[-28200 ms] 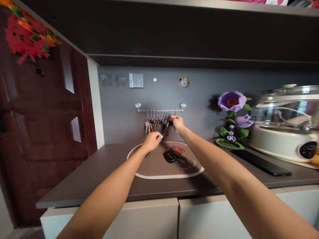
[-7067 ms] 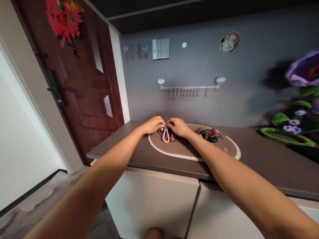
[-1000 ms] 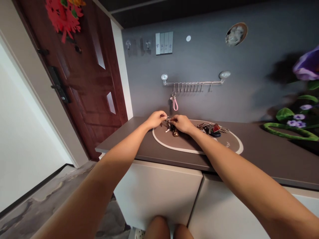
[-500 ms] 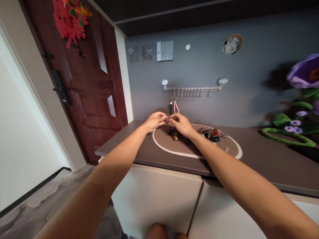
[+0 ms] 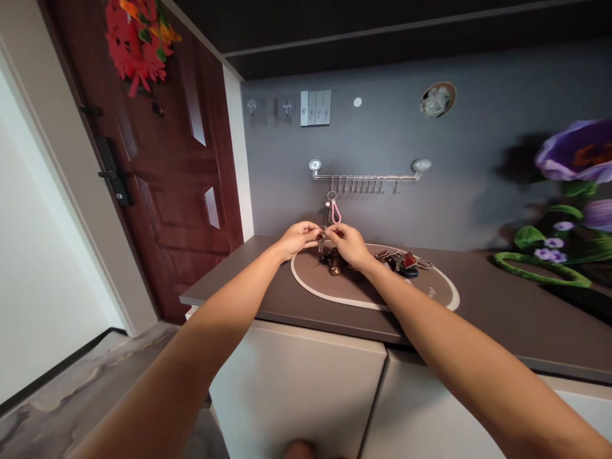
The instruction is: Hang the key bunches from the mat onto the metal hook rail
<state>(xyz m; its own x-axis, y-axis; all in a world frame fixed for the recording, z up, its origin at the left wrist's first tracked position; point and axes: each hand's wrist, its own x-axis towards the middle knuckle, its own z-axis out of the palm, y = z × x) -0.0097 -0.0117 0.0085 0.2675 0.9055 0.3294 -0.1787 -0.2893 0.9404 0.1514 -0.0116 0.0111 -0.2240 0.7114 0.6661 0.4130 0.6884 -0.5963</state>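
Between my two hands is a metal key ring (image 5: 322, 231), held just above the left part of a brown oval mat (image 5: 310, 285). My left hand (image 5: 300, 240) pinches its left side, and my right hand (image 5: 347, 243) pinches it from the right. Something small and metallic dangles below the ring; its shape is too small to make out. Under my right hand lies a dark brown bunch of keys or charms (image 5: 334, 262), partly hidden by the fingers. Behind my hands a pink strap keychain (image 5: 336, 213) hangs from the leftmost part of a clear hook rail (image 5: 368, 178).
More keys with a red fob (image 5: 408, 260) lie on the mat's right side. A purple artificial flower (image 5: 574, 153) with a green looped base (image 5: 540, 271) stands at the right. Light switches (image 5: 315, 108) are on the wall. A dark red door (image 5: 182, 191) is at the left, and an overhead cabinet (image 5: 382, 32) hangs above.
The view has tilted up and shifted slightly, so everything sits a little lower. Both hands keep their pinch on the key ring, with only small finger movement.
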